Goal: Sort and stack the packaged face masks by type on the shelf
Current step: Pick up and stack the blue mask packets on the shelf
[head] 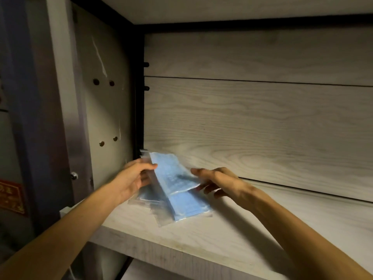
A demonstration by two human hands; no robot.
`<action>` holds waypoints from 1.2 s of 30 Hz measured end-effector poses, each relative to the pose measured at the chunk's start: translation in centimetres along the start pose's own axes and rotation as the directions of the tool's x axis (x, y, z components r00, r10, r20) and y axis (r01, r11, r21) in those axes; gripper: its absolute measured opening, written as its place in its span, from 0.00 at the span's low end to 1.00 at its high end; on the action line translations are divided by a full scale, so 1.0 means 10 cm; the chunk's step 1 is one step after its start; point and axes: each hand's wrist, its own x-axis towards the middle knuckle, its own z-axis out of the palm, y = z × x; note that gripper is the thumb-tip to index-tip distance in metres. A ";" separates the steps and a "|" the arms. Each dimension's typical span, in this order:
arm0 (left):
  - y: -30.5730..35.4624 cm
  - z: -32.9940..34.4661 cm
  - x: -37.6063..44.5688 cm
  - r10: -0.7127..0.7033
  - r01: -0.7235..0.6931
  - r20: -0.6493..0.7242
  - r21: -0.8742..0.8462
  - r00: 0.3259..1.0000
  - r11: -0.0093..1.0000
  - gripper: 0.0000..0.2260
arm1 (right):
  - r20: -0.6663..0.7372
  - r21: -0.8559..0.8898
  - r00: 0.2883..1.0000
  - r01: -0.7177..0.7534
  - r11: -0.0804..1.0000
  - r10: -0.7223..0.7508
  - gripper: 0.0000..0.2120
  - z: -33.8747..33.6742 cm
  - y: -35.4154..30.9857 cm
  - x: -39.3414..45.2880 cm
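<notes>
A clear packet of blue face masks (173, 174) is tilted up near the shelf's left wall. My left hand (133, 178) grips its left edge, thumb on top. Stretched fingers of my right hand (218, 181) touch the packet's right edge. Under it lies a second blue mask packet (189, 207), flat on the pale wooden shelf (252, 235). Some clear wrapping (147, 201) shows at the left below my left hand; what it contains is hard to tell.
The shelf's side panel (105, 118) with peg holes stands close on the left. The wood-grain back wall (262, 122) rises behind the packets. Another shelf board (222, 7) closes the space above. A red sticker (12, 197) sits on the outer frame at far left.
</notes>
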 end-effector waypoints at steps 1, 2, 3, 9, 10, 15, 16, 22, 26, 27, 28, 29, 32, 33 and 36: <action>0.01 -0.01 0.01 0.012 -0.011 -0.046 0.005 0.999 1.000 0.12 | -0.044 -0.013 0.999 0.006 1.000 -0.006 0.24 -0.01 0.01 0.00; 0.02 -0.04 0.02 0.017 -0.017 -0.084 -0.001 0.996 1.000 0.13 | -0.114 -0.080 0.992 0.035 0.996 -0.044 0.25 -0.02 0.03 0.02; 0.03 -0.05 0.02 0.013 -0.014 -0.117 -0.010 0.993 1.000 0.13 | -0.183 -0.225 0.977 0.065 0.972 -0.107 0.27 -0.04 0.08 0.04; 0.12 -0.12 0.01 -0.071 0.069 -0.246 -0.015 0.967 0.998 0.05 | -0.200 -0.658 0.966 -0.010 0.753 -0.162 0.34 0.06 0.20 0.02; 0.12 -0.12 0.01 -0.072 0.070 -0.248 -0.019 0.966 0.997 0.06 | -0.180 -0.644 0.971 0.006 0.765 -0.159 0.31 0.06 0.18 0.02; 0.11 -0.12 -0.01 -0.111 0.118 -0.220 0.019 0.969 0.993 0.09 | -0.132 -0.479 0.988 0.008 0.878 -0.081 0.09 -0.04 0.18 0.06; 0.11 -0.12 -0.01 -0.109 0.118 -0.218 0.028 0.970 0.993 0.09 | -0.137 -0.450 0.989 -0.009 0.893 -0.059 0.06 -0.08 0.19 0.07; 0.09 -0.08 -0.05 -0.036 0.055 -0.224 0.079 0.974 0.995 0.05 | -0.348 -0.237 0.932 0.012 0.972 -0.096 0.02 -0.26 0.19 0.09; 0.08 -0.06 -0.04 -0.026 0.043 -0.211 0.075 0.977 0.996 0.07 | -0.561 -0.147 0.799 0.161 0.976 -0.216 0.05 -0.36 0.13 0.07; 0.07 -0.06 -0.04 -0.024 0.039 -0.202 0.068 0.979 0.997 0.06 | -0.598 -0.096 0.770 0.206 0.974 -0.222 0.06 -0.37 0.11 0.06; 0.07 -0.06 -0.04 -0.023 0.036 -0.192 0.066 0.981 0.997 0.06 | -0.633 -0.036 0.744 0.245 0.969 -0.212 0.07 -0.38 0.10 0.05; 0.08 -0.06 -0.04 -0.023 0.036 -0.180 0.069 0.983 0.997 0.10 | -0.669 0.029 0.720 0.273 0.961 -0.185 0.08 -0.39 0.09 0.05; 0.05 -0.08 0.01 -0.016 0.028 -0.183 0.063 0.983 0.998 0.21 | -0.740 0.220 0.671 0.320 0.921 -0.056 0.08 -0.41 0.07 0.05; 0.04 -0.08 0.02 -0.012 0.027 -0.205 0.070 0.979 0.997 0.18 | -0.732 0.279 0.681 0.326 0.903 -0.020 0.07 -0.42 0.07 0.05; 0.03 -0.05 0.00 0.004 0.026 -0.253 0.118 0.968 0.993 0.07 | -0.604 0.338 0.797 0.234 0.912 0.019 0.07 -0.32 0.06 0.04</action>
